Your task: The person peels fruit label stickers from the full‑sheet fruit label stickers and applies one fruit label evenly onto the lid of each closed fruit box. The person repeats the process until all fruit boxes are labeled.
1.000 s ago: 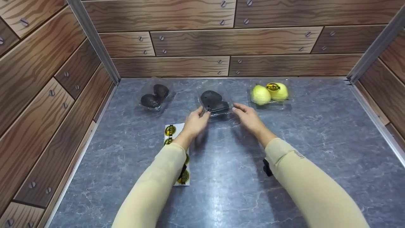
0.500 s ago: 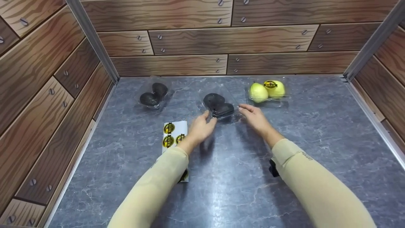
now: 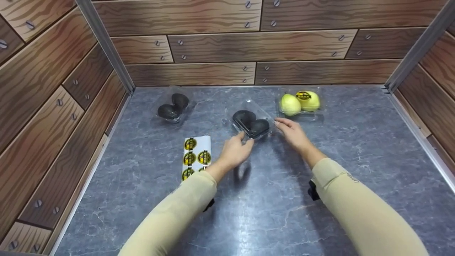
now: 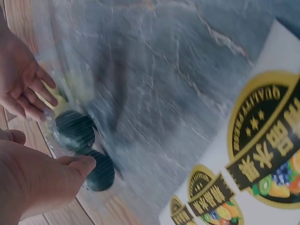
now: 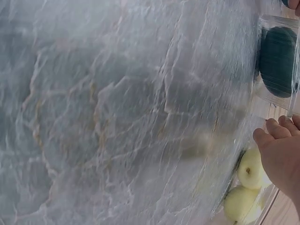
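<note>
Found dark-fruit box (image 3: 261,134) left of pear box (image 3: 306,111) and nearer | Noted left hand (image 3: 236,150) pinching edge away from pear box | Saw right hand (image 3: 293,134) at facing edge, cannot tell grip

The left hand (image 4: 42,180) holds a clear container (image 4: 58,145), its thumb before the lower of two dark fruits inside. The right hand (image 4: 21,75) is close to the container's other end, its fingers extended. On the right, a white sheet (image 4: 211,159) with round gold-and-black stickers (image 4: 213,194) lies on the grey veined surface (image 4: 154,93).
</note>
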### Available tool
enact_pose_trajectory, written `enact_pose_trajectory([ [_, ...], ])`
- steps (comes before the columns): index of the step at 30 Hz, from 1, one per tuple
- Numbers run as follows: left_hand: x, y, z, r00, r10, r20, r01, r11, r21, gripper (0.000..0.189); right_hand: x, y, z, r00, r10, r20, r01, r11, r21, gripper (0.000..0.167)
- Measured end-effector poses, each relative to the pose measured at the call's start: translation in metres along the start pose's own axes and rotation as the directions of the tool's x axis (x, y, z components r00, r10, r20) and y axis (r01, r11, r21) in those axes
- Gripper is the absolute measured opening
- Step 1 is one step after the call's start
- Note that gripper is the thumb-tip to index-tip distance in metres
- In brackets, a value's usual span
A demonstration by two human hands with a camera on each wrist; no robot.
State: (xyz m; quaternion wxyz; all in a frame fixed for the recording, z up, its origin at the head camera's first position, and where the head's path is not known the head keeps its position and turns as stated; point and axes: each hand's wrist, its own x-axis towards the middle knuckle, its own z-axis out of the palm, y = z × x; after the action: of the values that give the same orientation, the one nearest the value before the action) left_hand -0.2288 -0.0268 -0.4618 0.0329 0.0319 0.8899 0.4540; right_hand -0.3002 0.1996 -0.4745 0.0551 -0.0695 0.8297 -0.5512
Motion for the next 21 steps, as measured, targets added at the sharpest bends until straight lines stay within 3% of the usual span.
enact_pose_trajectory([
  [11, -0.015, 0.011, 0.015, 0.996, 0.084, 0.030, -0.085, 0.995, 0.059, 0.057, -0.005, 0.003, -0.009, 0.999, -0.002, -0.041, 0.001, 1.000, -0.022, 0.048],
  [21, -0.025, 0.019, 0.029, 0.991, 0.115, 0.073, -0.121, 0.990, 0.076, 0.063, -0.007, 0.006, -0.017, 0.997, -0.008, -0.075, 0.008, 1.000, -0.008, 0.046],
])
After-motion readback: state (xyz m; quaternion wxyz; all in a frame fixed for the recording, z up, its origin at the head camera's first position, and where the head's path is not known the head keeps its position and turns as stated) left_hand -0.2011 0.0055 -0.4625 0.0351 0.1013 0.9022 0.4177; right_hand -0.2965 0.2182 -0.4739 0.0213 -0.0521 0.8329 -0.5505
